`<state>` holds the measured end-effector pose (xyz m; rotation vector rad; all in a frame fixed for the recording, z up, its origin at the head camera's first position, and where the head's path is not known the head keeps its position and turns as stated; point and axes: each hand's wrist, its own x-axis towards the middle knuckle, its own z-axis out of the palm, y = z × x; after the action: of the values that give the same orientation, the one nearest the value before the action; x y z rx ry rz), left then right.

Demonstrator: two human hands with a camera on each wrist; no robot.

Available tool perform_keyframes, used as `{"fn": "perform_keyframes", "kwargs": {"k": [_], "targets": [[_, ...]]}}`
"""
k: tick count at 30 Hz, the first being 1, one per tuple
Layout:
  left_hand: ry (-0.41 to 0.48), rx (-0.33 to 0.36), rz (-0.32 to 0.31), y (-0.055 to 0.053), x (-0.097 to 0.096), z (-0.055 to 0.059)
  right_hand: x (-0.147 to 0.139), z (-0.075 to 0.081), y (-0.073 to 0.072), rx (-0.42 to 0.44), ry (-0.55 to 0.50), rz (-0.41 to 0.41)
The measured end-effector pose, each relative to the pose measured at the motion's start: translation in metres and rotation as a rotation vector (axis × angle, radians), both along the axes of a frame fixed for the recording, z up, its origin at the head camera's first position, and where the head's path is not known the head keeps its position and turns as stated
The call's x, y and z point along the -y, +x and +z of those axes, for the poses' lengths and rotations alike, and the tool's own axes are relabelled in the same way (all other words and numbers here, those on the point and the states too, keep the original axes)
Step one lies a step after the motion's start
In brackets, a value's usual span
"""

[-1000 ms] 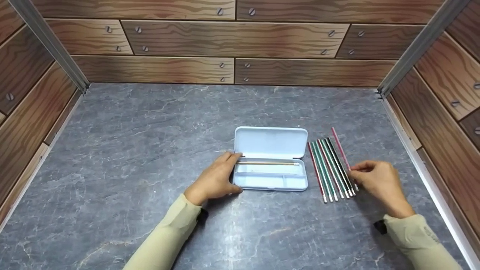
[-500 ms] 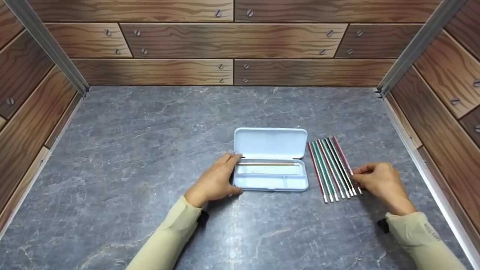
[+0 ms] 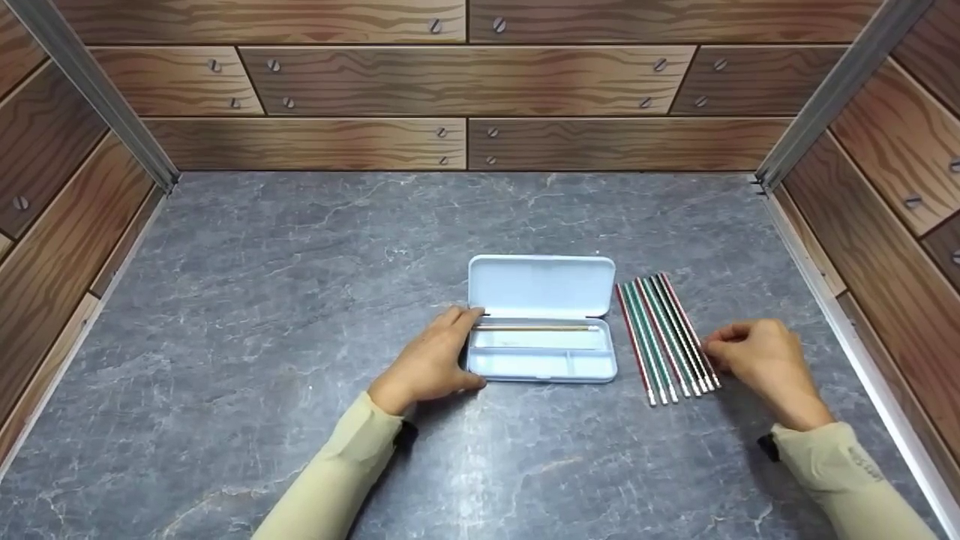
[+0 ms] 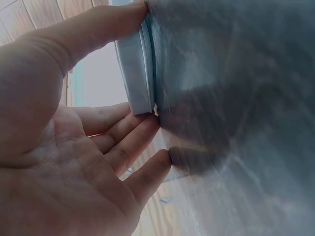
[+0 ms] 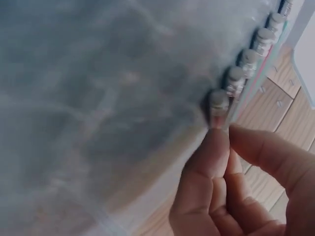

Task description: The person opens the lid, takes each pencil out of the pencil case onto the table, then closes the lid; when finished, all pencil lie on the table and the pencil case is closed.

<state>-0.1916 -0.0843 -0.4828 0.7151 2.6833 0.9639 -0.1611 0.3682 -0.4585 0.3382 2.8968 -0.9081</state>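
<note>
A light blue pencil case (image 3: pixel 540 283) lies with its lid raised, and one gold pencil (image 3: pixel 534 328) rests in its rear compartment. My left hand (image 3: pixel 431 360) holds the case's left end, thumb at the front corner and fingers behind. In the left wrist view the thumb and fingertips sit on opposite sides of the case (image 4: pixel 134 73). Right of the case, several striped pencils (image 3: pixel 649 337) lie side by side, white erasers toward me. My right hand (image 3: pixel 761 367) pinches the red pencil (image 3: pixel 679 307) at the row's right end; its eraser end (image 5: pixel 219 101) shows beyond the fingertips.
The grey marbled tabletop (image 3: pixel 300 255) spreads all around. Wood-patterned panels (image 3: pixel 465 82) stand at the back and both sides, with metal posts (image 3: pixel 832 97) at the rear corners. The case's front compartment has a small divider (image 3: pixel 568 364).
My right hand has brought the red pencil toward me and leftward, flush against the row, its eraser end now lined up with the others. The left hand and case have stayed put.
</note>
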Motion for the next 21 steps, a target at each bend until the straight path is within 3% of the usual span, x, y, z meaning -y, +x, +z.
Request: {"fn": "perform_keyframes", "kwargs": {"k": [3,6,11,14,17,21], "targets": [[0.0,-0.007,0.001,0.0,0.002,0.001,0.017,0.006,-0.004,-0.106,0.03,0.038],[-0.002,-0.017,0.003,0.0,0.003,0.001,0.04,0.008,-0.011,-0.221,0.017,0.143],[-0.006,-0.026,0.007,0.0,0.003,-0.002,0.084,-0.003,-0.023,-0.405,0.0,0.497],[0.002,-0.016,0.005,0.0,0.003,-0.004,0.107,-0.013,-0.028,-0.509,0.047,0.682],[0.008,-0.029,-0.004,-0.002,0.003,-0.009,0.123,-0.017,-0.032,-0.561,0.13,0.755],[0.02,-0.047,-0.021,-0.005,0.004,-0.013,0.135,-0.019,-0.032,-0.546,0.214,0.748]]}}
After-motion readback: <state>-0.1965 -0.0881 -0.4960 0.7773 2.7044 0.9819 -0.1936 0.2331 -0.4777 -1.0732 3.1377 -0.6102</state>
